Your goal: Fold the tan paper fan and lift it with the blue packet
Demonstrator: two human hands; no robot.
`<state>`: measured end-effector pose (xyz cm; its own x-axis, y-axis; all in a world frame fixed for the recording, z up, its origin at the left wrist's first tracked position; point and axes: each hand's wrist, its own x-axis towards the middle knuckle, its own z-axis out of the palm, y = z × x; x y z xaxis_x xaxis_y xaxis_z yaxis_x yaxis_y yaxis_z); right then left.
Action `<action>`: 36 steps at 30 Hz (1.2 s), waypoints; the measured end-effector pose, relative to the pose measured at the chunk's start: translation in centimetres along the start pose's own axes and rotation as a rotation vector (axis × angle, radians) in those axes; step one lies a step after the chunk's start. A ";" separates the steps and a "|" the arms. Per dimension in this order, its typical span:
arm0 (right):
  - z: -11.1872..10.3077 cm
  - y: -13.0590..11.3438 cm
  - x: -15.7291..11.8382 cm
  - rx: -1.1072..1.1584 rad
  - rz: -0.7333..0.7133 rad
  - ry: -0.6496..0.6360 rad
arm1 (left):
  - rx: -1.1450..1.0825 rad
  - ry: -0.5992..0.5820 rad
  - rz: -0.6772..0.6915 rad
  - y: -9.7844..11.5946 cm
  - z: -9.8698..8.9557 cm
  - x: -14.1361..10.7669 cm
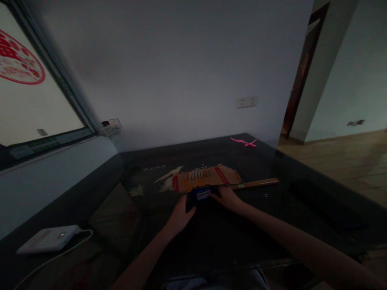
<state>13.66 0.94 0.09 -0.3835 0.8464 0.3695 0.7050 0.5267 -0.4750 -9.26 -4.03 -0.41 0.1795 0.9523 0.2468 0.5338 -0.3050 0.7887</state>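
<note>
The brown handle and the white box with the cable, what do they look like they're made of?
The brown handle looks like wood, perhaps varnished: warm brown with a faint sheen. The white box is probably smooth plastic, going by its plain, pale casing, though coated metal can't be ruled out.

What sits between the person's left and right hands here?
A dark blue item with a small pale label lies between the left hand and the right hand, held from both sides, as the head view shows.
</note>
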 end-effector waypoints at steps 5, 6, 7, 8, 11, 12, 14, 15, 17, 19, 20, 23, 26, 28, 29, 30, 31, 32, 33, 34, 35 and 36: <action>-1.0 -1.0 -2.5 -0.040 0.008 -0.073 | 0.196 -0.052 -0.043 2.5 -2.5 -2.9; -1.4 -1.4 -3.1 -0.053 0.014 -0.099 | 0.212 -0.108 -0.041 3.4 -3.2 -3.4; -2.0 -1.9 -3.8 -0.066 0.021 -0.128 | 0.196 -0.190 -0.029 4.3 -3.9 -3.8; -2.6 -2.4 -4.4 -0.072 0.023 -0.161 | 0.161 -0.254 -0.014 5.3 -4.6 -3.9; -5.2 -4.2 -4.7 -0.016 0.022 -0.258 | 0.144 -0.125 0.085 7.6 -6.2 -2.3; -6.2 -4.8 -4.1 0.019 -0.005 -0.251 | 0.156 -0.017 0.129 8.0 -6.5 -1.1; -8.0 -5.5 -2.1 0.112 -0.040 -0.159 | 0.173 0.187 0.201 8.0 -6.6 1.9; -8.6 -5.6 -0.8 0.158 -0.044 -0.068 | 0.172 0.256 0.209 7.6 -6.4 3.4; -9.1 -5.2 1.9 0.209 -0.024 0.111 | 0.141 0.337 0.186 6.6 -5.7 6.0; -8.7 -4.0 4.0 0.201 0.012 0.186 | 0.111 0.333 0.151 5.4 -4.8 7.4; -8.2 -3.3 4.7 0.193 0.014 0.172 | 0.089 0.330 0.141 4.9 -4.4 7.7; -6.6 -1.5 5.2 0.138 0.010 0.108 | 0.059 0.316 0.133 4.3 -3.7 7.2; -5.7 -1.0 4.9 0.088 -0.027 0.067 | 0.108 0.268 0.148 4.8 -3.8 6.3; -5.6 -1.3 4.7 0.062 -0.056 0.049 | 0.138 0.212 0.153 5.2 -3.9 6.0; -5.6 -1.5 4.7 0.051 -0.066 0.044 | 0.137 0.186 0.150 5.3 -3.9 6.0; -5.6 -1.8 4.7 0.044 -0.068 0.046 | 0.128 0.166 0.144 5.4 -3.9 6.0; -5.6 -2.1 4.7 0.039 -0.068 0.050 | 0.117 0.152 0.137 5.4 -3.9 6.0; -5.6 -2.3 4.7 0.037 -0.069 0.054 | 0.111 0.146 0.133 5.3 -3.8 6.0; -5.6 -2.5 4.7 0.038 -0.070 0.055 | 0.114 0.146 0.133 5.1 -3.8 6.0; -5.5 -2.6 4.8 0.044 -0.074 0.054 | 0.124 0.148 0.138 5.0 -3.8 6.0; -5.4 -2.7 4.8 0.050 -0.079 0.051 | 0.138 0.152 0.146 4.8 -3.8 6.0; -5.3 -2.8 4.9 0.056 -0.086 0.046 | 0.152 0.157 0.154 4.7 -3.8 6.0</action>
<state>13.01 3.17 7.49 -0.4121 0.7943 0.4464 0.6355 0.6017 -0.4838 -8.82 0.29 6.92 0.1441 0.8809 0.4509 0.6306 -0.4329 0.6442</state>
